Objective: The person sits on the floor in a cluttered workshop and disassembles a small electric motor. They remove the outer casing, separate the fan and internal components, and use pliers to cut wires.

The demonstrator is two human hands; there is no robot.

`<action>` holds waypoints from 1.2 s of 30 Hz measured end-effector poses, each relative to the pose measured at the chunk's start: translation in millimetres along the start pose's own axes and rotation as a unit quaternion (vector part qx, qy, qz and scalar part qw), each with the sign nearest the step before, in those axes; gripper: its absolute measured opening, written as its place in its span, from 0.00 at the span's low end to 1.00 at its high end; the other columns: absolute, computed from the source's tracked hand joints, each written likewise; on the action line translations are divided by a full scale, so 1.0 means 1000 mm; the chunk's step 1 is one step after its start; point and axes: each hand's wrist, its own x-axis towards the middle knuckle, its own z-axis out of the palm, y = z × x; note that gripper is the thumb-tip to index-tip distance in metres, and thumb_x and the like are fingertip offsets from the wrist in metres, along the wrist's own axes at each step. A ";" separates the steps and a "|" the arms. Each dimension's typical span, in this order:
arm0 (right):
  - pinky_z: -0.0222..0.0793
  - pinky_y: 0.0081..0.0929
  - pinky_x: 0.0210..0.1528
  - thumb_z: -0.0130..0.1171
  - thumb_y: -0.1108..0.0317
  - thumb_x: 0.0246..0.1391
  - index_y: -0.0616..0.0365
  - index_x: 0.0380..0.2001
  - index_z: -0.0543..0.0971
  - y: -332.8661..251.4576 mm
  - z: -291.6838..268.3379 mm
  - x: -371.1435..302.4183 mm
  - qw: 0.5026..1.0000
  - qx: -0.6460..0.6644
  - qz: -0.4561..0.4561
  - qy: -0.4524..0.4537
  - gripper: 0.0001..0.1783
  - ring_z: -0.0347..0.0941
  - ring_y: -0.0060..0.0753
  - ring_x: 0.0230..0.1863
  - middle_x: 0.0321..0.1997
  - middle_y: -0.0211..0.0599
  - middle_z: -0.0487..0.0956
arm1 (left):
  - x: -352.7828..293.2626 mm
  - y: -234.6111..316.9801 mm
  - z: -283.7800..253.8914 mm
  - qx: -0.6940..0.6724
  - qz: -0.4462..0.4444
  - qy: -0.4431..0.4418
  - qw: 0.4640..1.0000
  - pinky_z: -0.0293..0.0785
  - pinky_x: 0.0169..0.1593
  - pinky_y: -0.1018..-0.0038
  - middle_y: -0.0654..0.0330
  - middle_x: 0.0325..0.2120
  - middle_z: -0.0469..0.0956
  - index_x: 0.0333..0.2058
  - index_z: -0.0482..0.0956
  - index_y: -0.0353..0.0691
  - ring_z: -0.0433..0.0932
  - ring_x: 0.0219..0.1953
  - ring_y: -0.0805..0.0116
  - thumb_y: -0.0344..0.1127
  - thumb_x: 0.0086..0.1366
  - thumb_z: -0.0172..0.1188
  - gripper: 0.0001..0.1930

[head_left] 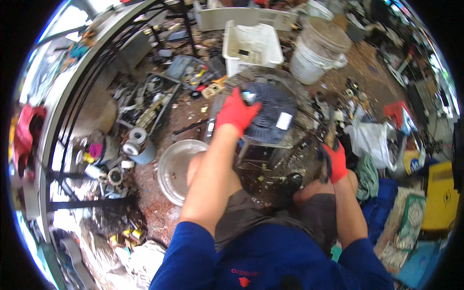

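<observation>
Our left hand, in a red glove point(237, 113), lies at the left edge of a dark, round, ribbed panel with a white rectangular label point(270, 108), its thumb and fingers apart. The panel lies on a low, worn, greyish counter point(268, 73) in front of our knees. Our right hand, in a red glove with a dark palm point(336, 162), is near our right knee, beside a brownish, stick-like piece point(331, 129); its fingers look curled, but we cannot tell whether they clamp on it.

Beyond the counter stand a white rectangular plastic bin point(251, 36) and a round whitish bucket point(309, 60). By our left knee sits a shallow, round, pale basin point(173, 170); to our right lie a crumpled white plastic bag point(369, 142) and a flat yellow panel point(441, 195).
</observation>
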 end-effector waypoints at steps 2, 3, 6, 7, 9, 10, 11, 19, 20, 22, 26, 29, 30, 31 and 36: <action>0.69 0.29 0.50 0.68 0.66 0.50 0.64 0.53 0.73 0.006 -0.012 0.031 0.989 -0.145 -0.020 0.002 0.28 0.74 0.32 0.44 0.47 0.38 0.80 | 0.016 -0.021 -0.001 -0.029 -0.004 -0.043 0.999 0.65 0.62 0.63 0.38 0.55 0.71 0.60 0.63 0.29 0.70 0.60 0.49 0.56 0.54 0.67 0.45; 0.68 0.30 0.51 0.69 0.65 0.49 0.64 0.54 0.73 0.012 -0.016 0.042 0.983 -0.178 -0.036 0.024 0.29 0.74 0.33 0.45 0.47 0.39 0.80 | 0.019 -0.026 0.004 -0.023 0.006 -0.040 0.999 0.66 0.62 0.63 0.39 0.55 0.72 0.60 0.63 0.29 0.71 0.59 0.49 0.56 0.55 0.67 0.44; 0.68 0.30 0.51 0.70 0.66 0.48 0.65 0.52 0.74 0.021 -0.005 0.042 0.993 -0.113 -0.009 0.028 0.29 0.75 0.33 0.45 0.46 0.40 0.80 | 0.020 -0.035 0.014 0.003 0.007 -0.038 0.999 0.63 0.63 0.60 0.35 0.58 0.67 0.66 0.54 0.30 0.66 0.62 0.44 0.61 0.54 0.64 0.52; 0.69 0.30 0.51 0.70 0.66 0.48 0.65 0.52 0.74 0.024 0.000 0.037 0.998 -0.063 0.015 0.026 0.28 0.75 0.32 0.44 0.45 0.40 0.80 | 0.017 -0.031 0.015 -0.002 0.017 -0.040 0.999 0.63 0.63 0.60 0.35 0.58 0.67 0.66 0.53 0.30 0.66 0.62 0.44 0.61 0.54 0.64 0.52; 0.70 0.29 0.48 0.69 0.68 0.48 0.65 0.49 0.76 0.032 0.017 0.022 0.998 -0.004 0.059 0.019 0.25 0.75 0.30 0.41 0.43 0.38 0.81 | 0.010 -0.030 0.013 0.008 0.012 -0.026 1.000 0.63 0.63 0.60 0.35 0.58 0.67 0.65 0.54 0.29 0.66 0.62 0.44 0.61 0.53 0.65 0.52; 0.70 0.29 0.48 0.69 0.68 0.49 0.64 0.48 0.76 0.037 0.019 0.015 0.998 0.009 0.059 0.012 0.24 0.75 0.28 0.41 0.42 0.37 0.81 | 0.007 -0.026 0.013 0.020 0.003 -0.018 1.000 0.64 0.62 0.60 0.35 0.57 0.68 0.65 0.54 0.29 0.67 0.62 0.44 0.61 0.53 0.66 0.52; 0.70 0.28 0.47 0.68 0.68 0.50 0.64 0.48 0.76 0.041 0.020 0.008 0.998 0.022 0.059 0.005 0.23 0.75 0.27 0.40 0.42 0.36 0.82 | 0.001 -0.024 0.011 0.006 -0.004 -0.048 0.999 0.65 0.61 0.59 0.36 0.56 0.70 0.64 0.56 0.30 0.68 0.60 0.44 0.61 0.53 0.66 0.51; 0.65 0.33 0.61 0.68 0.57 0.52 0.64 0.63 0.62 -0.001 0.021 -0.027 0.985 -0.173 -0.016 -0.009 0.42 0.70 0.42 0.59 0.59 0.52 0.73 | -0.023 -0.030 0.016 0.139 -0.111 -0.035 0.983 0.69 0.56 0.54 0.34 0.50 0.74 0.62 0.57 0.28 0.73 0.55 0.40 0.72 0.56 0.56 0.52; 0.65 0.33 0.60 0.68 0.57 0.52 0.65 0.63 0.62 -0.007 0.031 -0.034 0.991 -0.132 -0.024 -0.025 0.41 0.70 0.42 0.59 0.58 0.53 0.73 | -0.031 -0.032 0.013 0.135 -0.122 -0.021 0.983 0.69 0.56 0.54 0.34 0.50 0.74 0.61 0.58 0.28 0.72 0.55 0.40 0.71 0.56 0.55 0.51; 0.65 0.34 0.60 0.68 0.57 0.52 0.65 0.63 0.63 -0.020 0.026 -0.050 0.996 -0.068 -0.045 -0.029 0.41 0.70 0.43 0.59 0.58 0.55 0.73 | -0.036 -0.024 0.023 0.105 -0.145 0.003 0.984 0.68 0.57 0.54 0.34 0.51 0.73 0.59 0.62 0.30 0.72 0.56 0.40 0.70 0.58 0.55 0.47; 0.68 0.31 0.56 0.67 0.59 0.52 0.68 0.61 0.65 -0.027 0.036 -0.076 0.986 -0.142 -0.070 -0.053 0.39 0.74 0.38 0.54 0.53 0.51 0.77 | -0.040 -0.044 0.021 0.079 -0.137 0.017 0.987 0.68 0.58 0.55 0.36 0.52 0.73 0.60 0.62 0.31 0.72 0.56 0.41 0.67 0.61 0.53 0.44; 0.70 0.37 0.56 0.69 0.59 0.50 0.70 0.60 0.66 -0.012 0.031 -0.091 0.973 -0.210 -0.091 -0.023 0.39 0.75 0.48 0.54 0.53 0.57 0.77 | -0.038 -0.037 0.036 0.070 -0.133 0.000 0.989 0.68 0.58 0.55 0.37 0.53 0.73 0.61 0.61 0.32 0.71 0.57 0.42 0.64 0.63 0.52 0.42; 0.70 0.38 0.56 0.69 0.59 0.49 0.70 0.59 0.66 -0.010 0.035 -0.094 0.970 -0.221 -0.100 -0.022 0.39 0.75 0.49 0.55 0.53 0.58 0.77 | -0.043 -0.036 0.034 0.068 -0.139 -0.004 0.988 0.68 0.59 0.55 0.37 0.53 0.73 0.61 0.61 0.32 0.71 0.57 0.42 0.63 0.63 0.52 0.41; 0.70 0.39 0.56 0.68 0.56 0.51 0.70 0.60 0.66 -0.010 0.036 -0.096 0.959 -0.261 -0.111 -0.021 0.40 0.75 0.52 0.54 0.53 0.59 0.76 | -0.044 -0.033 0.033 0.087 -0.143 0.000 0.986 0.68 0.59 0.55 0.37 0.53 0.73 0.61 0.62 0.32 0.71 0.57 0.41 0.60 0.65 0.50 0.38; 0.68 0.42 0.58 0.62 0.47 0.53 0.70 0.61 0.65 -0.057 0.057 -0.087 0.931 -0.354 -0.026 -0.081 0.43 0.72 0.58 0.56 0.54 0.63 0.75 | -0.045 -0.037 0.022 0.039 -0.135 -0.001 0.990 0.67 0.59 0.54 0.35 0.52 0.72 0.60 0.63 0.31 0.71 0.56 0.40 0.55 0.67 0.47 0.33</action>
